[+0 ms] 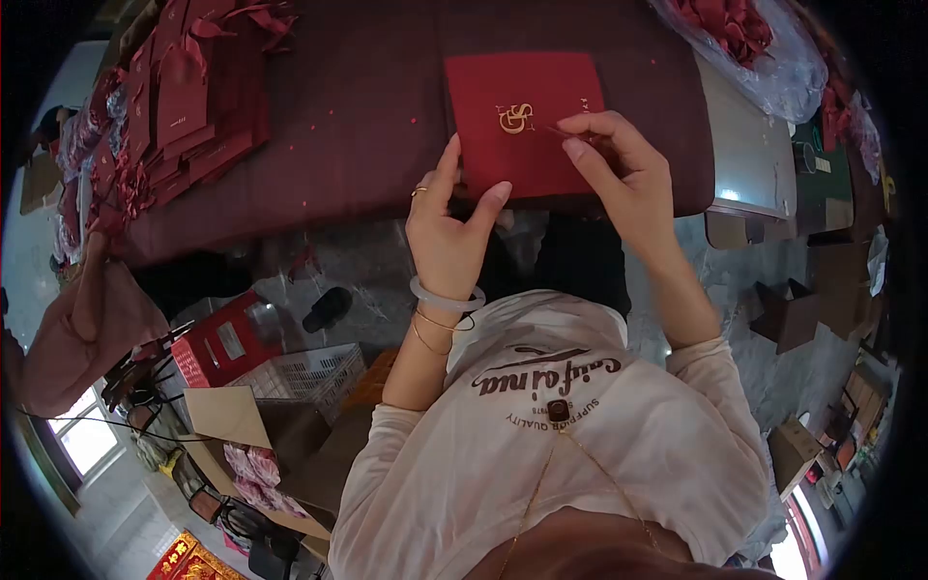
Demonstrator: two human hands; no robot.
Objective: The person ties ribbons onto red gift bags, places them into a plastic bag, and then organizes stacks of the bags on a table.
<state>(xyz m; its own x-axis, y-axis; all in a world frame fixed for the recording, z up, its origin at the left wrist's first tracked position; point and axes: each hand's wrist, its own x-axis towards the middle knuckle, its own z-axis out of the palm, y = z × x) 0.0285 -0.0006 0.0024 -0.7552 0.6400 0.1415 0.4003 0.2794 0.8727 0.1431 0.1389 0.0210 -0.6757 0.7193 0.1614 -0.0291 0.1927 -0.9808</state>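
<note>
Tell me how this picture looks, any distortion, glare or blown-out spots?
Head view: heavy fisheye bending, black corners; the window at lower left is blown out; a glare spot on the grey tabletop; the red bag, left hand and right hand are evenly lit and sharp.

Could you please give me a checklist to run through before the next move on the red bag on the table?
1. The red bag lies flat on the dark table with its gold logo up: ok.
2. The left hand rests on the bag's near edge, finger and thumb spread: ok.
3. The right hand has its fingertips pinched beside the logo; whether they hold a thin cord: cannot tell.
4. The stacked bags lie apart from the red bag, at the left of the table: ok.
5. The plastic sack of ribbons sits at the far right corner, away from both hands; whether it is in easy reach: cannot tell.
</note>
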